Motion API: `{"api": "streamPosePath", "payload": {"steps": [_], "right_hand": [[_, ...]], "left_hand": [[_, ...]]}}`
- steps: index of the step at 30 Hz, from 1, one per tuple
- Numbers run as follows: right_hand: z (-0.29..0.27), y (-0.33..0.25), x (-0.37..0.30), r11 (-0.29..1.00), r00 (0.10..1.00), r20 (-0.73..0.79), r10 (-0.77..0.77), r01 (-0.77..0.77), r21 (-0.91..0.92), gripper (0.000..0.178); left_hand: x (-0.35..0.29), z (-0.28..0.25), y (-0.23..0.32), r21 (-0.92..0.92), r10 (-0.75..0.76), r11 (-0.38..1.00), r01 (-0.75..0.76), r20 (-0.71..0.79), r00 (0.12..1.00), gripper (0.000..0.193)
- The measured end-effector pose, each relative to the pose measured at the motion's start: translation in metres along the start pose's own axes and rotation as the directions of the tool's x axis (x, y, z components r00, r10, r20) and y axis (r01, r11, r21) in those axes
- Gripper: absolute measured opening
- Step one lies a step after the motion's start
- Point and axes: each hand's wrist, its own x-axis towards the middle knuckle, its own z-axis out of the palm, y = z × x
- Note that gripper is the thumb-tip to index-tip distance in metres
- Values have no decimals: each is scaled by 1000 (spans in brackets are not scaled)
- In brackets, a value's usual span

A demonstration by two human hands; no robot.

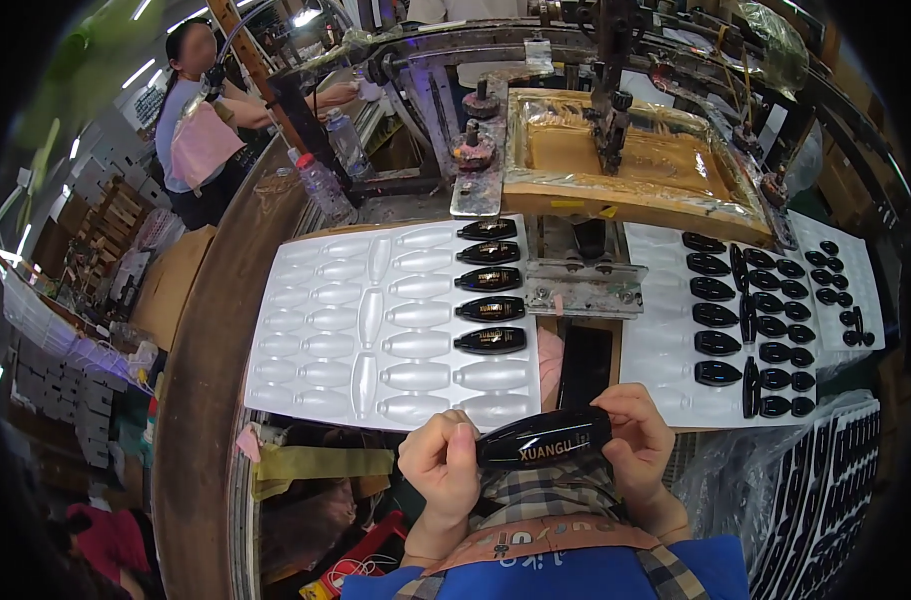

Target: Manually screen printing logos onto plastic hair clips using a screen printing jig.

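Between my two hands, in front of my chest, I hold a glossy black bottle-shaped piece [536,440] with gold print facing up. My left hand [444,462] pinches its left end, and my right hand [631,440] grips the right end. Ahead to the left lies a white moulded tray [316,372], its right column holding several black printed pieces [491,309]. Another white tray [656,385] on the right carries several black pieces [717,315] of different sizes. A metal holding jig [588,285] sits between the trays, with no black piece visible on it.
A wooden screen-printing frame [616,185] with brown ink hangs beyond the jig, under a machine arm [611,120]. Clear plastic bottles [324,188] stand at the back left. Plastic-wrapped stacked trays [826,500] fill the lower right. Another person [191,120] stands at the far left.
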Motion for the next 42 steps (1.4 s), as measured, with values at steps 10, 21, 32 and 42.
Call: {"api": "streamPosePath", "payload": {"steps": [10, 21, 32, 42], "right_hand": [[1, 1, -2, 999, 1000, 0, -6, 6, -32, 34], [-2, 7, -2, 999, 999, -3, 32, -32, 16, 34], [-2, 13, 1, 994, 998, -21, 56, -54, 92, 35], [-3, 15, 2, 992, 998, -16, 58, -56, 109, 36]], "left_hand": [[-2, 1, 4, -70, 18, 997, -19, -10, 1000, 23], [-1, 2, -6, -20, -15, 1000, 15, -21, 1000, 22], [1, 2, -11, 37, -53, 998, 55, -28, 998, 23], [2, 2, -13, 77, -62, 995, 63, -16, 998, 24]]}}
